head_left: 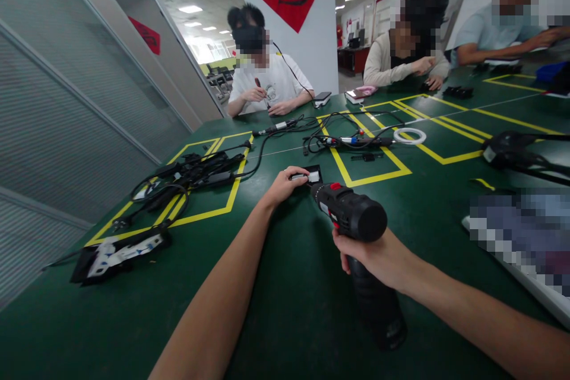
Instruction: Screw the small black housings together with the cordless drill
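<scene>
My right hand (369,255) is wrapped round the grip of a black cordless drill (350,211) with red switches. The drill's chuck points forward and left, close to a small black box-like part (317,170) with a white piece (314,177) in it. On the near left side of that part rests my left hand (287,184), fingers bent and pressed on it. Whether the drill's tip touches the part is too small to tell. Both lie on the green table (285,249).
Tangled black cables (196,172) lie at left, beside a black pouch with white strips (120,255). Ahead are more cables, a white ring (409,136) and a small black piece (367,157). A pixelated tablet-like device (516,249) is at right. People sit across the table.
</scene>
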`<state>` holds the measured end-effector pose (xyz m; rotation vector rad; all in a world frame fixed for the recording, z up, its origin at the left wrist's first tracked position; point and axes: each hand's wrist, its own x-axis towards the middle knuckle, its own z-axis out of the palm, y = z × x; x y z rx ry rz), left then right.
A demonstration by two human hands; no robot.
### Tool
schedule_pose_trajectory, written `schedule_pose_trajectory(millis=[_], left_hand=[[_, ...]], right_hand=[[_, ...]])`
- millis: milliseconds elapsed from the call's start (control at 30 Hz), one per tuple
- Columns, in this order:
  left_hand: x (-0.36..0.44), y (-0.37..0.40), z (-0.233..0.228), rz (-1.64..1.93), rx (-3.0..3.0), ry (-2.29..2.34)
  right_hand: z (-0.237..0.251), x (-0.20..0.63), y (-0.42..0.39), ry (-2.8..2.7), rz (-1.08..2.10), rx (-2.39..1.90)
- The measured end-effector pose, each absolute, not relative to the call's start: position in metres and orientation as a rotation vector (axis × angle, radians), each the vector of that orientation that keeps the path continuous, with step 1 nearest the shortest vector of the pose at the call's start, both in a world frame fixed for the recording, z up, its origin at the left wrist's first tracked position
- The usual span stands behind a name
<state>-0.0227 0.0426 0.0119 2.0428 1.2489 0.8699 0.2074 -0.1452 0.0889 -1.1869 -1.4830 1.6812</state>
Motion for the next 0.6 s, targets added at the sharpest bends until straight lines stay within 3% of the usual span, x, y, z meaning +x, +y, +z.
schedule_pose_trajectory(millis=[600], left_hand=[[-0.0241, 0.045, 0.01, 0.876, 2.044, 1.25]], right_hand=[[0.0861, 0.2069, -0.1448, -1.458, 1.689, -1.184]])
